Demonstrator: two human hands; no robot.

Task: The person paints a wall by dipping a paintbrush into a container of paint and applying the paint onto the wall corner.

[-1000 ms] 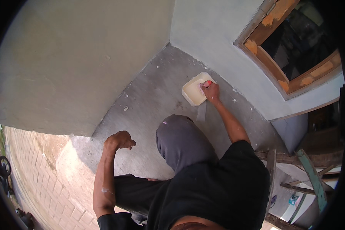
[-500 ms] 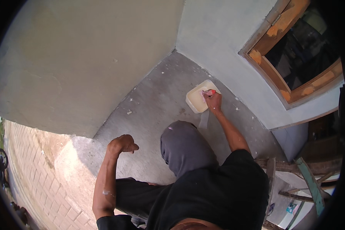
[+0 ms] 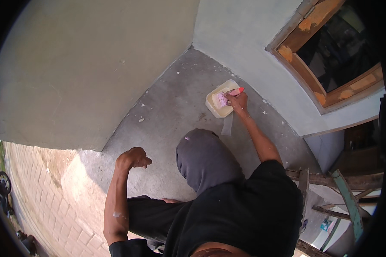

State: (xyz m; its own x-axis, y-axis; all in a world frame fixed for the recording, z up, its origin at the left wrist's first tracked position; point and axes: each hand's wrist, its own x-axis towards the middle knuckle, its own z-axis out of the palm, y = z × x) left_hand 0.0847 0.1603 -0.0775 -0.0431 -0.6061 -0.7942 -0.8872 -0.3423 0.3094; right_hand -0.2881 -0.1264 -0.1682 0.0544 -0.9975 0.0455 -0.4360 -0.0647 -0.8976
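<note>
My right hand (image 3: 237, 103) is closed on a paintbrush (image 3: 221, 100) with a red-tipped handle and a pinkish-purple smeared head. The brush head is held over the inside of a shallow, cream-white plastic tub (image 3: 211, 106), which sits on the grey floor; whether it touches the bottom is unclear. Over at the left, my left hand (image 3: 135, 157) hangs bent at the wrist beside my dark-clothed leg, apart from the tub. Its fingers are curled under with the thumb showing, and the palm is hidden. A pale, translucent strip (image 3: 227, 125) lies on the floor against the tub's near side.
Two walls, a beige one (image 3: 94, 77) and a pale blue-grey one (image 3: 231, 34), meet in the far corner. A wooden window frame (image 3: 306, 70) with orange patches is on the right. Old wooden pieces (image 3: 347, 201) stand at lower right; brick paving (image 3: 43, 184) spreads at left.
The brush has tilted, with its head now further left in the tub and more pink showing. The whole scene has shifted slightly upward in view. My left hand keeps its curled pose.
</note>
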